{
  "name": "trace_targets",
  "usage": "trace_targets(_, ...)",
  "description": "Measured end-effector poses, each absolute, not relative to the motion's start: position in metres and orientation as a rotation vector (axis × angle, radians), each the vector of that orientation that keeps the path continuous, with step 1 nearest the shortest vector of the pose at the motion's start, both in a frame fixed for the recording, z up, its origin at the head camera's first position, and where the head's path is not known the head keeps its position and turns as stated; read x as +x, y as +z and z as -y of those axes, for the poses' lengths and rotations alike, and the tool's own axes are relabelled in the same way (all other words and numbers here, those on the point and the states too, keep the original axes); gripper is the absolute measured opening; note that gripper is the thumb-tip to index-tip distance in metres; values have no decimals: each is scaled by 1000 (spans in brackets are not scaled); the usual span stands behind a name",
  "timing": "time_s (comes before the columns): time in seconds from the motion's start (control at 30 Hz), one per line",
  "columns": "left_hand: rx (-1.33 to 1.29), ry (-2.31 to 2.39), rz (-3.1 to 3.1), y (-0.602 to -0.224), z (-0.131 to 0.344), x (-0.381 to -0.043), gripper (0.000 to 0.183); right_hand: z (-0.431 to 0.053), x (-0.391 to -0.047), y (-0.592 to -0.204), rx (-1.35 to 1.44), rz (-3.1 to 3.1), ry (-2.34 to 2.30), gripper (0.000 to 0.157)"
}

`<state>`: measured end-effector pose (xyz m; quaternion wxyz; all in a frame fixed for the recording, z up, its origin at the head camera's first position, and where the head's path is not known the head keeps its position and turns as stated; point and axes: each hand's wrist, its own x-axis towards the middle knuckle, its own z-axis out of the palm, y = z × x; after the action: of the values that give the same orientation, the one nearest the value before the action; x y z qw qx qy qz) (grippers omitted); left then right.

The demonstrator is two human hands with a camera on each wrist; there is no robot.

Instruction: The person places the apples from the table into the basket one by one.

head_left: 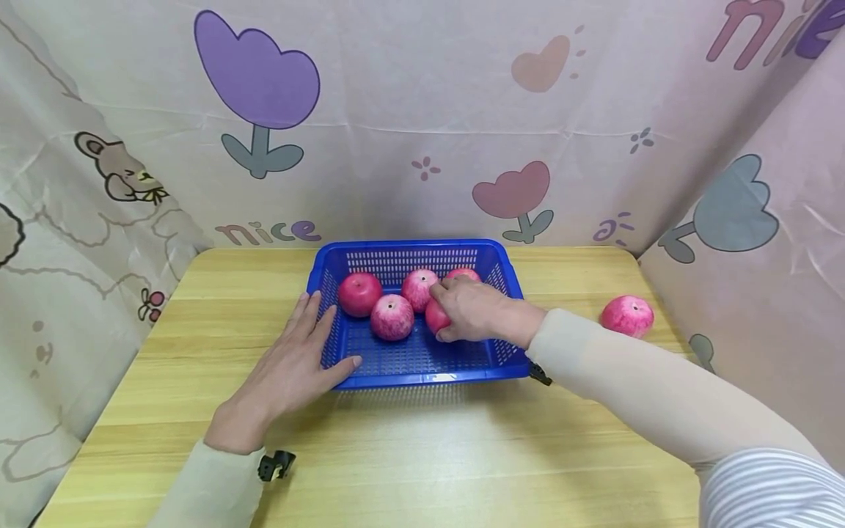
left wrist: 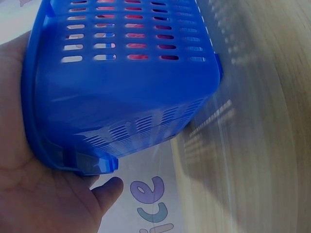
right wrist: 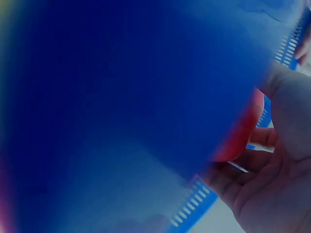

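The right hand [head_left: 472,309] grasped an apple [head_left: 436,317]; the left hand [head_left: 293,361], fingers straight, touched the basket [head_left: 422,379]'s near-left corner. Behind the wooden table [head_left: 422,469], the curtain [head_left: 396,88] read "nice".

head: high, forward-down | wrists: very near | all share: blue basket [head_left: 403,358]

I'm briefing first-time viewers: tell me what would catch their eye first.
The blue basket in the middle of the table would probably draw the eye first, with red apples inside and the right hand gripping one. A lone apple stands out near the table's right edge. Behind, a large purple tulip is printed upper left on the cloth.
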<state>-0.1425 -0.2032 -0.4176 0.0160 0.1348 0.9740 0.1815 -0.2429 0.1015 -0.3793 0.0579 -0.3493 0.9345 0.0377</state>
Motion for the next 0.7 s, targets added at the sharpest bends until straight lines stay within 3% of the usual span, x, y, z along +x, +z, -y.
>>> trace_targets(0.5, 422, 569, -3032, -418, 204, -142, 109, -101, -246, -398, -1163, -2797, 201, 64)
trace_targets(0.7, 420, 571, -3030, -418, 203, -143, 110, -101, -243, -399, -1098, -2900, 263, 79)
